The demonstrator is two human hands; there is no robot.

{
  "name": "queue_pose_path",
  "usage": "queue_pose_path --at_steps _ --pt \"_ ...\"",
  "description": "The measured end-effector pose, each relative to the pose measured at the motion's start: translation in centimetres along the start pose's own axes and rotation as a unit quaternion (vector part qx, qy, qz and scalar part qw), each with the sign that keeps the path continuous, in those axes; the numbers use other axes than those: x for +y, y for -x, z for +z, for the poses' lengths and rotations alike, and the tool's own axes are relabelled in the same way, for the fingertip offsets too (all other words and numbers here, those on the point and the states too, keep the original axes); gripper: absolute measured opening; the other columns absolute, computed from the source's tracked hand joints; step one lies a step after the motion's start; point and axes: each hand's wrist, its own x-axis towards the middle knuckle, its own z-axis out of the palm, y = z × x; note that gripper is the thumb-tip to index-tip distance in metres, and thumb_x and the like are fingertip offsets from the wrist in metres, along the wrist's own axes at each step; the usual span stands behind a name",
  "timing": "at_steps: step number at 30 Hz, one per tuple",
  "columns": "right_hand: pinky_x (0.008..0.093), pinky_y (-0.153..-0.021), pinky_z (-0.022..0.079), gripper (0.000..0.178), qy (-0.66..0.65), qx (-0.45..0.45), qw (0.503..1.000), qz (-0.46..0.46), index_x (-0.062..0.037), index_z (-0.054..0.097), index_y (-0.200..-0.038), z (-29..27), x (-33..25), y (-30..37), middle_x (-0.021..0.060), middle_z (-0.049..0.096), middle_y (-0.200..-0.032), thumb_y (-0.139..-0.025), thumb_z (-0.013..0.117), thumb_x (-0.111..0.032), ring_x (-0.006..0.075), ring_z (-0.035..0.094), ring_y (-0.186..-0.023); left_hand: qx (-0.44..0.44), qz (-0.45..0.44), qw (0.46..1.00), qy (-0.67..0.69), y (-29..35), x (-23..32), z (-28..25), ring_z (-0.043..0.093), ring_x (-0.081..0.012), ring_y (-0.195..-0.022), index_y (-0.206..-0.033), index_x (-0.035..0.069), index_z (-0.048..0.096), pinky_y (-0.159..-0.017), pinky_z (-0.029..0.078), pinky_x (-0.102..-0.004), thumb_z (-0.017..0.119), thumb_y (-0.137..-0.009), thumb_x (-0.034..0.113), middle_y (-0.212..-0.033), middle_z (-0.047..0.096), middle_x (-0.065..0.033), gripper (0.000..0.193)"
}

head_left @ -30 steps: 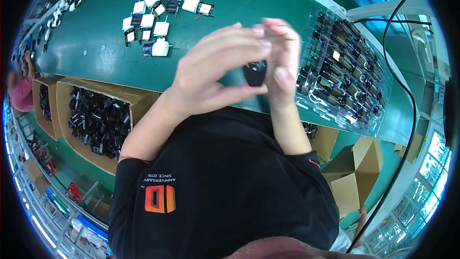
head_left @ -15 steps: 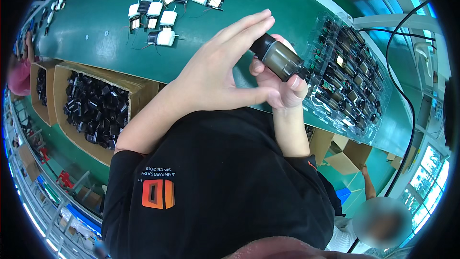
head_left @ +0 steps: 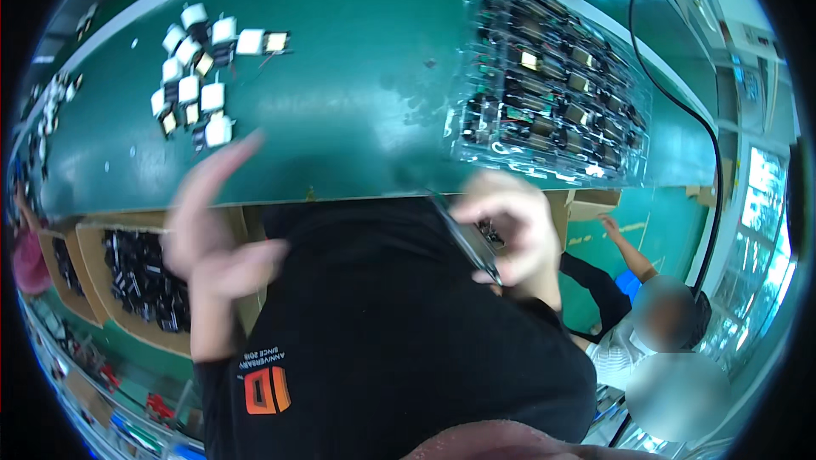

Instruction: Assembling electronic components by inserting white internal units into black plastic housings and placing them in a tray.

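Note:
My left hand [head_left: 212,235] is over the left side of the table's front edge, near the cardboard box of black parts. It is smeared by motion, but thumb and fingers are apart and nothing is in them. In front of my body on the right, my right hand [head_left: 523,226] is closed on a slim, dark, pointed object [head_left: 469,243], slanting down to the right. Blur hides its exact kind. Beyond this hand, a clear plastic tray [head_left: 459,133] holds rows of dark cylindrical units. The dark cylinder held earlier cannot be picked out now.
Several white-and-black units [head_left: 212,96] with thin wires lie on the green table [head_left: 348,77] at left. A cardboard box [head_left: 140,337] of black parts stands below the table edge. A black cable [head_left: 671,99] hangs at right. Co-workers [head_left: 625,358] are at far left and right.
The hands have parted: my left went left and down, my right down toward my body. The dark cylinder is gone from them; a slim dark object shows in my right. The view has shifted.

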Motion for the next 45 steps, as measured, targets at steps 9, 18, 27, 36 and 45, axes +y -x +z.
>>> queue_pose_path --at_steps 9,18,27,36,45 --pt "0.0316 -0.067 0.056 0.041 0.433 -0.101 0.810 0.383 0.0008 0.066 -0.115 -3.0 -0.2 9.8 0.0150 0.071 -0.102 -0.079 0.075 -0.017 0.0226 0.072 -0.080 0.123 -0.365 0.829 -0.405 27.2 -21.0 -19.4 0.049 -0.0336 -0.128 -0.137 -0.001 0.049 -0.109 0.036 -0.0408 0.062 -0.091 0.015 -0.137 0.053 -0.0212 0.051" --pt "0.0279 -0.061 0.049 0.051 0.383 0.085 0.883 0.257 -0.0006 0.067 -0.101 -16.3 7.9 -24.0 0.0076 0.066 -0.086 -0.090 0.061 -0.050 0.0141 0.060 -0.067 -0.042 -0.438 0.736 -0.515 22.2 -18.8 -12.3 0.048 -0.0435 -0.122 -0.121 0.003 0.058 -0.100 0.045 -0.0452 0.068 -0.086 0.020 -0.142 0.039 -0.0270 0.040" --pt "0.0441 -0.095 0.049 0.057 0.641 0.199 0.683 0.288 -0.0019 0.073 -0.102 -21.5 21.4 -32.2 0.0207 0.069 -0.110 -0.083 0.056 -0.053 0.0370 0.064 -0.109 0.006 -0.367 0.821 -0.437 17.8 -17.2 -10.5 0.055 -0.0375 -0.114 -0.118 0.005 0.062 -0.094 0.048 -0.0448 0.074 -0.077 0.018 -0.122 0.059 -0.0189 0.045" --pt "0.0245 -0.073 0.050 0.022 0.033 0.150 0.952 0.263 0.0014 0.064 -0.103 -21.7 16.6 -32.6 0.0066 0.068 -0.091 -0.088 0.068 -0.014 0.0112 0.062 -0.079 0.238 -0.439 0.821 -0.275 18.1 -11.7 -11.5 0.064 -0.0128 -0.079 -0.101 0.003 0.053 -0.066 0.051 -0.0278 0.077 -0.082 0.013 -0.088 0.067 -0.0085 0.032" --pt "0.0264 -0.064 0.042 0.055 -0.377 0.042 0.912 0.154 0.0026 0.038 -0.138 -6.8 0.4 -12.9 0.0146 0.056 -0.108 -0.088 0.060 -0.007 0.0140 0.048 -0.067 0.294 0.022 0.933 -0.205 8.5 -2.7 -7.0 0.062 -0.0188 -0.088 -0.095 0.008 0.050 -0.075 0.052 -0.0300 0.086 -0.068 0.003 -0.103 0.070 -0.0113 0.045"
